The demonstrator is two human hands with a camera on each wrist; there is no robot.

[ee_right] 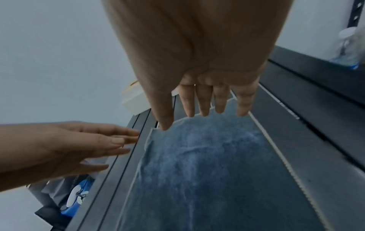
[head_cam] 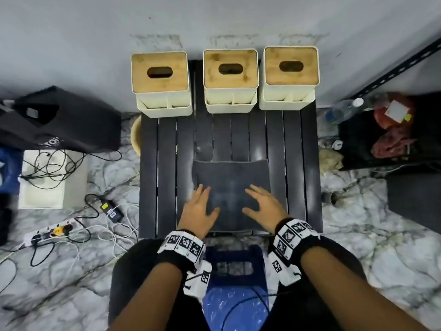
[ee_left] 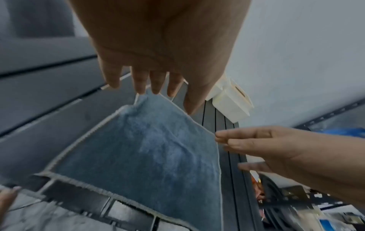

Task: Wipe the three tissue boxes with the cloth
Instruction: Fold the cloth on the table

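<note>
Head view. Bench point(head_cam: 167, 163): dark, slatted, set against a pale wall. Tissue boxes, three, in a row along the far edge, each white with a wooden lid and an oval slot: left box point(head_cam: 160, 82), middle box point(head_cam: 231, 78), right box point(head_cam: 290, 76). Cloth point(head_cam: 230, 177): dark blue-grey, spread flat at the near middle of the bench, well apart from the boxes. Left hand point(head_cam: 199, 209): over the cloth's near left part, fingers straight and spread, grip wide, holding nothing. Right hand point(head_cam: 265, 207): over the near right part, fingers likewise spread, grip wide. Whether the palms press the cloth cannot be told.

Left wrist view. Left hand point(ee_left: 158, 46) above the cloth point(ee_left: 148, 148), fingertips near its far corner. Right hand point(ee_left: 276, 148) at the cloth's right edge, fingers extended. One box point(ee_left: 231, 103) beyond.

Right wrist view. Right hand point(ee_right: 197, 54) above the cloth point(ee_right: 207, 164), fingers straight. Left hand point(ee_right: 69, 143) just beside the cloth's left edge, apart from it.
</note>
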